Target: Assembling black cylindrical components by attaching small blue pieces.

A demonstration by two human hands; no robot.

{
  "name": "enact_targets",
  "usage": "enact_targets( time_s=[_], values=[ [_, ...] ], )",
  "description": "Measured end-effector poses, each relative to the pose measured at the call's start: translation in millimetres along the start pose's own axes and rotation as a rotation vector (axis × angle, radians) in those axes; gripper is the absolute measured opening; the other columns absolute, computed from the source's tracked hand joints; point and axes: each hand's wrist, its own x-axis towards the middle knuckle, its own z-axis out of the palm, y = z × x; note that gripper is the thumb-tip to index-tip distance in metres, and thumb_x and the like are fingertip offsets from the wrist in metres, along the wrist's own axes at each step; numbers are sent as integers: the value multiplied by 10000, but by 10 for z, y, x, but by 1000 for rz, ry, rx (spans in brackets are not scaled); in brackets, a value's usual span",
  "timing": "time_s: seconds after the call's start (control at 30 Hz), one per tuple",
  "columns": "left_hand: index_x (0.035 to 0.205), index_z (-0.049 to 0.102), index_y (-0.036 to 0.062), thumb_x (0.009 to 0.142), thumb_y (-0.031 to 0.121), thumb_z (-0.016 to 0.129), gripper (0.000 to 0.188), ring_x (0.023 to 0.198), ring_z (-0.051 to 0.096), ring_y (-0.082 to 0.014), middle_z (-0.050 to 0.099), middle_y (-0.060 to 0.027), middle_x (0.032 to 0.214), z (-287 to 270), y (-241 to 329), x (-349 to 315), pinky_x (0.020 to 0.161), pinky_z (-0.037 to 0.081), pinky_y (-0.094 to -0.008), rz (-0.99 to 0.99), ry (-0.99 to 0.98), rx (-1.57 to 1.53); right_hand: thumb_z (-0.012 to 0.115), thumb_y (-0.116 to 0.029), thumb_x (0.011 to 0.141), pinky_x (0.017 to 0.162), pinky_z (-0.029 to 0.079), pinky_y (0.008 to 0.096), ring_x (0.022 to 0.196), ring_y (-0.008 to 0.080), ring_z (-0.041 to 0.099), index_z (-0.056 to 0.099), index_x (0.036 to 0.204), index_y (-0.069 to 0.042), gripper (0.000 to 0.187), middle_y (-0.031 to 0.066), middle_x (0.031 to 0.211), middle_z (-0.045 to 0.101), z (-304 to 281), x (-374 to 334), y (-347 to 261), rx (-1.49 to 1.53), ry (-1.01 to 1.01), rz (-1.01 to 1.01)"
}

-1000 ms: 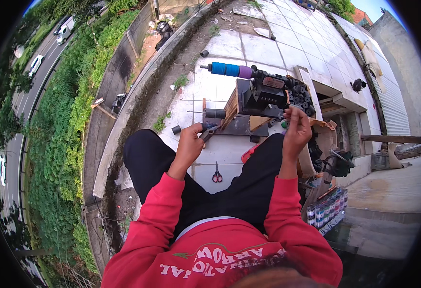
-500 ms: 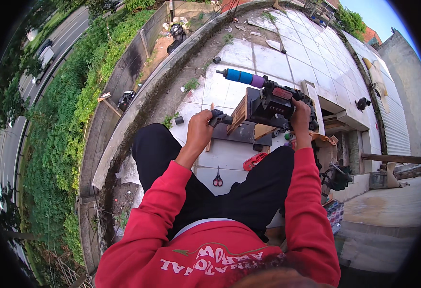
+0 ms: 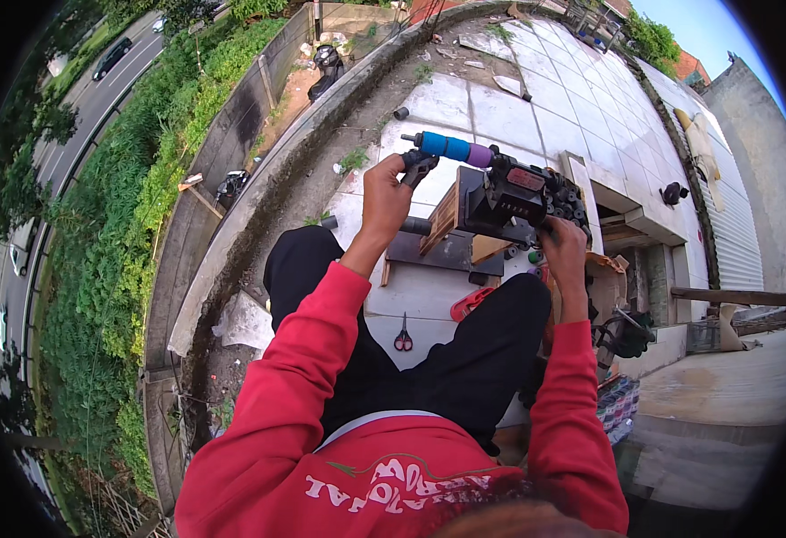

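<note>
A black motor-like machine [image 3: 511,193] sits on a raised wood-and-dark-board stand [image 3: 442,220] in front of my knees. Its spindle points left and carries a blue roll [image 3: 444,145] and a purple roll [image 3: 480,155]. My left hand [image 3: 386,193] is closed round a dark grey, tube-like piece [image 3: 420,167], just below the spindle's left end. Below that hand a dark cylinder [image 3: 417,225] juts out beside the stand. My right hand [image 3: 561,240] has its fingers curled at the machine's lower right corner; what they grip is hidden.
Scissors [image 3: 403,334] lie on the white tiles between my legs, near a red object [image 3: 471,303]. Small dark and green spools [image 3: 535,256] cluster right of the stand. An opened cardboard box [image 3: 606,278] stands by my right knee. A low concrete edge [image 3: 232,260] runs along the left.
My left hand has lifted the dark grey piece up from beside the cylinder toward the spindle's end. My right hand has dropped from the machine's right side to its lower corner.
</note>
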Motion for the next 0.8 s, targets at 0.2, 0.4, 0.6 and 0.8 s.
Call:
enact_targets(
  time_s=[0.2,0.4,0.6,0.8],
  values=[
    [1101,805,52,911,-31,709,228,888,706,-143,792,-109,985,58,78,-67,793,516,-298,27,45,-8,730,-103,838,902,483,446,985,338,695,758,1038,-49,208,124,1027,754,-128,-6,-97,13,-48,21],
    [1134,774,-2,863,-154,654,333,923,693,-138,765,-115,999,9,131,-181,801,525,-273,53,54,-25,716,-30,879,887,504,423,950,321,695,743,1010,-37,134,111,970,742,-551,43,-883,-27,182,124],
    [1150,773,3,867,-148,655,342,926,706,-142,765,-115,1019,-90,122,-323,797,545,-284,12,24,-40,691,3,846,955,484,421,1099,283,631,733,1196,-103,368,84,1172,666,-133,579,-1636,49,149,-493],
    [1109,775,21,856,-94,727,281,884,720,-165,762,-102,947,-224,201,-415,789,550,-329,65,-53,149,730,-60,817,997,449,424,1166,254,596,765,1185,-188,391,47,1253,634,313,961,-1725,-62,134,-705]
  ],
)
